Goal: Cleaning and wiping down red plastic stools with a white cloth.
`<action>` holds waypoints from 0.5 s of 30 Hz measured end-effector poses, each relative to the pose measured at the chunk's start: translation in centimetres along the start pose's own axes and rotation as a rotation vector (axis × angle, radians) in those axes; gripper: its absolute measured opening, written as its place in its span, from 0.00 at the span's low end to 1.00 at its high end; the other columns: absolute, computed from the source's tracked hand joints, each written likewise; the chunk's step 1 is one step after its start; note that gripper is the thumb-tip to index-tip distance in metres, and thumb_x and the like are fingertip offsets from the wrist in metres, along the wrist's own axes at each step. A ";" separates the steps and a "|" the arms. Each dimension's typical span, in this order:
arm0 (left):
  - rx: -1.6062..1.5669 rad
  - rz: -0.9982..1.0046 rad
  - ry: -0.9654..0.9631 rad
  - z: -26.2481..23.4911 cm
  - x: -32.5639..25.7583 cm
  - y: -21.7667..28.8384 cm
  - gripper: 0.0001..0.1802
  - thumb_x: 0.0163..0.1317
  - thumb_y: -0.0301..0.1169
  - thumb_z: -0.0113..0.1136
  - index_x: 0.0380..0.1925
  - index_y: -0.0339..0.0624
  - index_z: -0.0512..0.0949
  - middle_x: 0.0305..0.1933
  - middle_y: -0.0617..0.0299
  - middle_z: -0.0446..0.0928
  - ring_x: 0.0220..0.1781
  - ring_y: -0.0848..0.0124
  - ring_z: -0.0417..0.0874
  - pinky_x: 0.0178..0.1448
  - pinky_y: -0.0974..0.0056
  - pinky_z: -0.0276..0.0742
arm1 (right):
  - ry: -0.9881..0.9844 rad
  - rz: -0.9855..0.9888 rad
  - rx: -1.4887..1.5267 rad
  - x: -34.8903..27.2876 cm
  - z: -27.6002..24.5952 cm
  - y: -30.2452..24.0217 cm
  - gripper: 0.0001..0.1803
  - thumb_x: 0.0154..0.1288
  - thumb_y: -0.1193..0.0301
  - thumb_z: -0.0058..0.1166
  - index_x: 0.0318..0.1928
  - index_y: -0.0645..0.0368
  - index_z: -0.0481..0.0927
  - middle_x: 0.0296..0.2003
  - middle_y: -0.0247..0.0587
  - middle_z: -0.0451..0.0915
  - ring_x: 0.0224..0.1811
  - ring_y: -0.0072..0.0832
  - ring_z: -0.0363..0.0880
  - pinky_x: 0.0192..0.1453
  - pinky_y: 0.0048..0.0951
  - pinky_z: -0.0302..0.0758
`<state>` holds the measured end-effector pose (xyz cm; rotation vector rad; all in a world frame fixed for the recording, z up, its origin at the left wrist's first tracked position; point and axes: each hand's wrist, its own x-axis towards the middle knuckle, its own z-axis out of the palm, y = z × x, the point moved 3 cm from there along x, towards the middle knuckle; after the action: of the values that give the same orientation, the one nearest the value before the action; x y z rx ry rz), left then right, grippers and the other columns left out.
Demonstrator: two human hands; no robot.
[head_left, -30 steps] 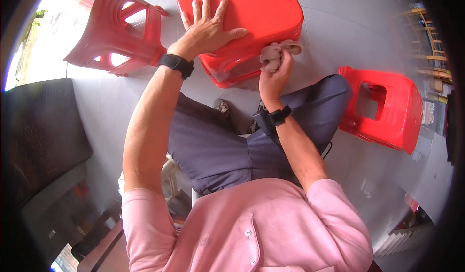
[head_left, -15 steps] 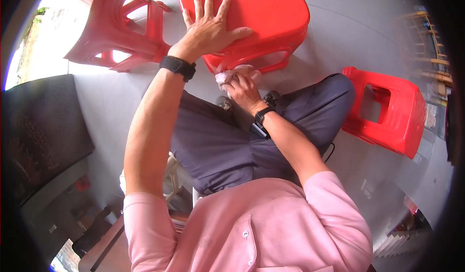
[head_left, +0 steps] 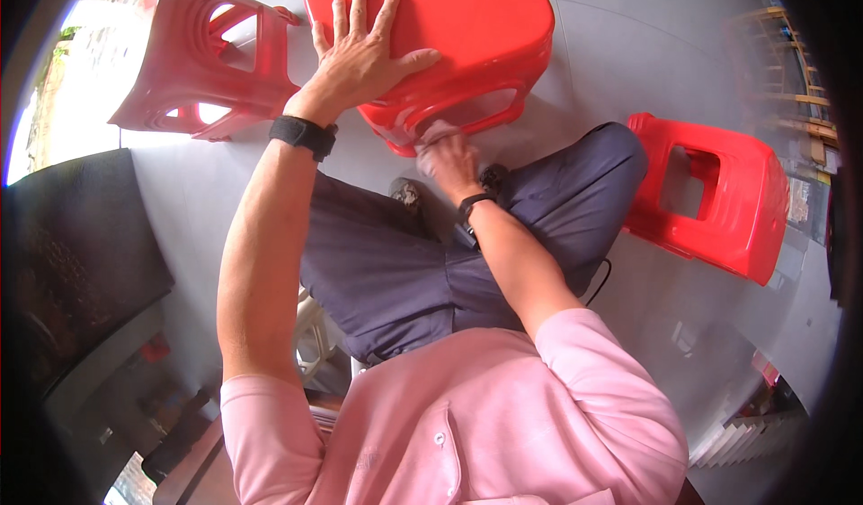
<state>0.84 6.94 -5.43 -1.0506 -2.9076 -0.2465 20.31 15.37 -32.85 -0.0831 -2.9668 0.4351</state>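
Head view, the single view I have.

Item: red stool (head_left: 485, 24), in front of the knees, its seat facing up toward me, a round hole in it.

Item: left hand (head_left: 360, 66), palm down on the seat's near-left part, fingers spread and straight, holding nothing.

Item: right hand (head_left: 452, 165), low at the stool's near side, motion-blurred; its fingers look closed on a pale cloth (head_left: 438, 132). I cannot tell how firmly, or whether the cloth meets the plastic.

Handling note: the step looks like wiping the legs and frame. I would press evenly with the left palm so the light stool cannot skid, fold the cloth into a pad, and follow each rail lengthwise, pushing a corner into the openings.

Edges: the near legs and rails bound the right hand ahead; shoes (head_left: 406, 197) lie just below it, and trousered knees (head_left: 616, 159) flank it, so elbow room is tight.

Open room: bare grey floor (head_left: 593, 64) right of the stool, as far as the right-hand stool (head_left: 706, 201). Left is narrower: the left-hand stool (head_left: 193, 64) stands close by the left wrist.
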 end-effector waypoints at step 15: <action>-0.035 0.013 0.020 0.1 0.1 0.1 0.65 0.60 0.82 0.56 0.86 0.50 0.56 0.89 0.33 0.45 0.90 0.29 0.40 0.83 0.18 0.35 | 0.176 0.527 0.140 0.1 -3.6 9.6 0.20 0.67 0.77 0.58 0.60 0.59 0.80 0.52 0.53 0.82 0.57 0.50 0.80 0.60 0.51 0.79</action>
<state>0.84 7.14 -5.51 -1.0653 -2.8881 -0.3073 21.11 25.56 -32.19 -0.8501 -2.7005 0.6525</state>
